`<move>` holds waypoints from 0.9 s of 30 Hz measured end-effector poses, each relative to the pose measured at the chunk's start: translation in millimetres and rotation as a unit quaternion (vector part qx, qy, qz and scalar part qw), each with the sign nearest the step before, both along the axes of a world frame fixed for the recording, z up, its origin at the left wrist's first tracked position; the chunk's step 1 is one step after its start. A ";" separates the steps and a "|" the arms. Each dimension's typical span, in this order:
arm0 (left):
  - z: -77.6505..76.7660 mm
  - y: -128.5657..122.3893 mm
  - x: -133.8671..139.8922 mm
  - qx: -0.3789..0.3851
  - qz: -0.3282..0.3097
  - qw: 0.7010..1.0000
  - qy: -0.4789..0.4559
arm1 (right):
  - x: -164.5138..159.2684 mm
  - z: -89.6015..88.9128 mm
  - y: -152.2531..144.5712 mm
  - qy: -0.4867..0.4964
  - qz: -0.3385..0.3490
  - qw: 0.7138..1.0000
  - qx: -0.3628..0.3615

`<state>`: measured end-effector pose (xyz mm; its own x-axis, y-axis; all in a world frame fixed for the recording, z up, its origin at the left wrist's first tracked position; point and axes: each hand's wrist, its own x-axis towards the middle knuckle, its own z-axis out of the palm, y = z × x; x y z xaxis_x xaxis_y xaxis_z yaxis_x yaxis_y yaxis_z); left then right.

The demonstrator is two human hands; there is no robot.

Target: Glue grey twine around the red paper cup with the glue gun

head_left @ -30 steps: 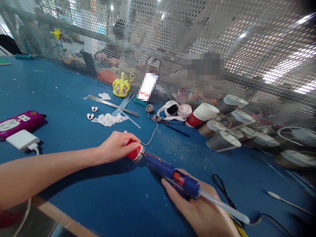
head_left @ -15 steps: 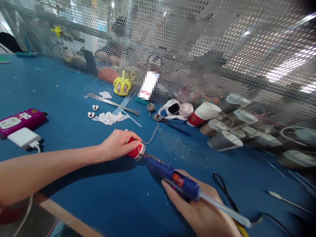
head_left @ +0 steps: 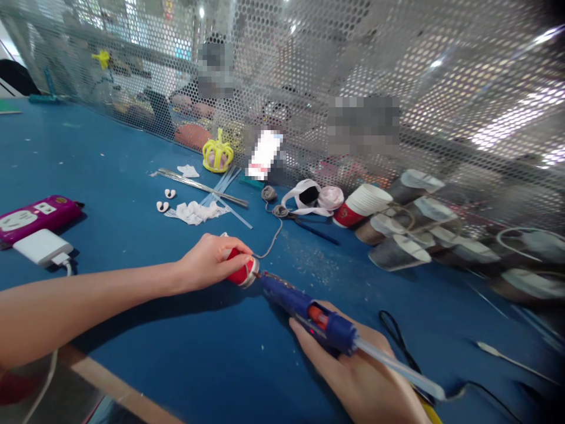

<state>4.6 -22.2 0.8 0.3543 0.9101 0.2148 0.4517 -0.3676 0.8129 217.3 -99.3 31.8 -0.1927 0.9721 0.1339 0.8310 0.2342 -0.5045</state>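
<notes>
My left hand (head_left: 216, 263) is closed around a small red paper cup (head_left: 241, 274) with a white rim, lying on its side on the blue table. A grey cord (head_left: 274, 238) runs from under my fingers back to a small coil. In my right hand (head_left: 353, 365) is a blue hot glue gun (head_left: 304, 306), with a clear glue stick (head_left: 399, 368) sticking out of its rear and a small red light on its side. The gun's nozzle points at the cup's rim; whether it touches cannot be made out.
Behind my hands lie a yellow crown (head_left: 218, 154), clear glue sticks (head_left: 233, 203), crumpled white tissue (head_left: 196, 212) and dark-handled pliers (head_left: 315, 228). Stacked paper cups (head_left: 362, 203) and cord-wrapped cups (head_left: 399, 252) stand right. A purple power strip (head_left: 42, 219) lies left. A perforated metal screen (head_left: 300, 76) closes the back.
The glue gun's nozzle has shifted very slightly at the cup's rim. My left hand keeps its hold on the cup, and the view has moved a little.
</notes>
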 end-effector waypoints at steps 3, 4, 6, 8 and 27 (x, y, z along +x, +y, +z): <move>-1.5 -0.1 -0.5 0.006 -0.004 1.000 0.000 | 0.7 -0.4 0.5 -0.004 -0.001 1.000 0.001; -1.8 -0.2 -0.6 0.007 -0.004 1.000 0.000 | 0.9 -0.3 0.2 -0.003 -0.002 1.000 0.002; -1.8 -0.3 -0.5 0.006 -0.004 1.000 0.001 | 1.1 0.5 -0.9 0.001 0.001 1.000 -0.001; -1.2 -0.5 -0.2 0.002 -0.001 1.000 0.003 | 0.9 1.7 -2.0 0.007 0.012 1.000 -0.012; 0.3 -1.6 -1.1 0.037 -0.020 0.999 0.021 | -2.9 7.6 -2.3 0.014 -0.019 1.000 -0.004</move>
<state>3.5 -23.8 1.1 0.3995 0.8775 0.2651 0.4693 -0.4442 0.7631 214.4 -101.5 39.5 -0.1511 0.9797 0.1314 0.8251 0.1982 -0.5292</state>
